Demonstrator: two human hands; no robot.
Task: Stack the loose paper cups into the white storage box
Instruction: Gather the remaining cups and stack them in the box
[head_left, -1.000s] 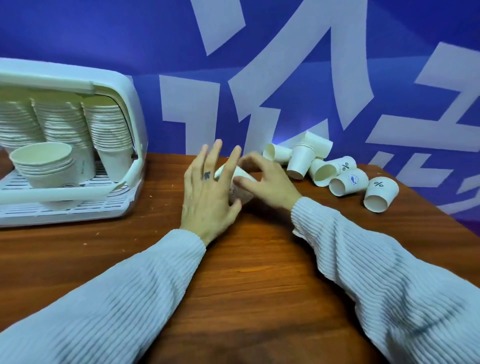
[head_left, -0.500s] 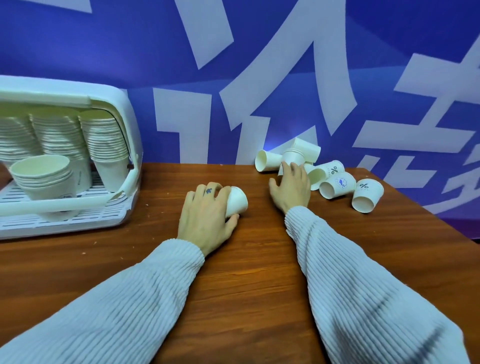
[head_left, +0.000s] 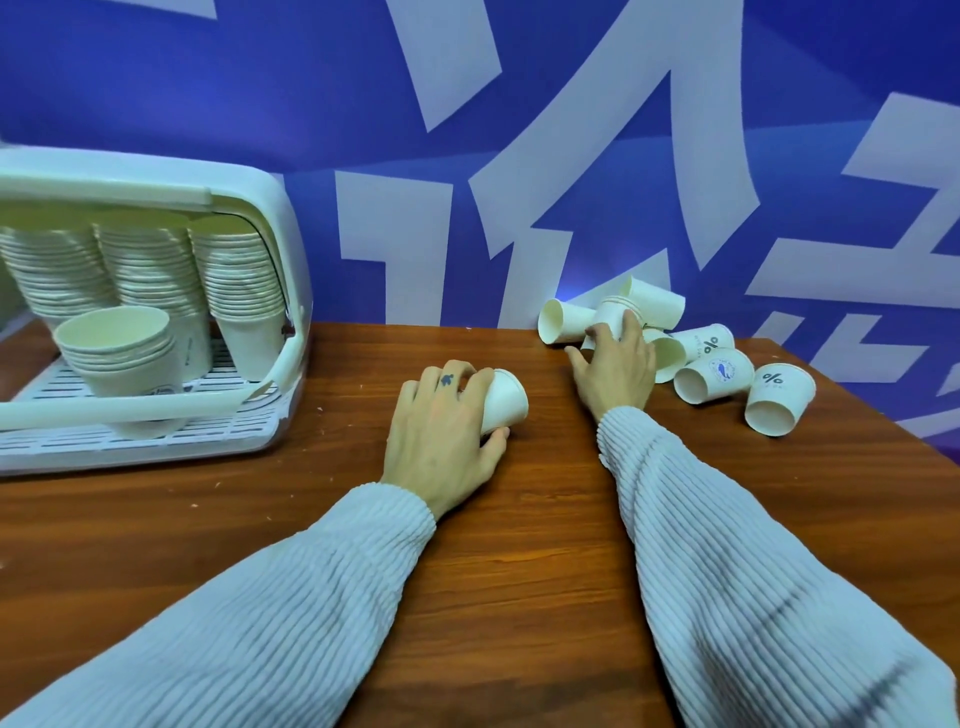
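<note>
Head view: the left hand grips a paper cup lying on the surface at frame centre. The right hand curls onto the loose cups, hiding some. At the left, the white storage box is cut off.

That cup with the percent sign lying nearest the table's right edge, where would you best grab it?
Grip the percent-sign cup round its side wall, coming from above. It lies tipped with its open mouth toward the camera, apart from the right hand, so fingers can likely wrap the wall without crushing the rim.
</note>
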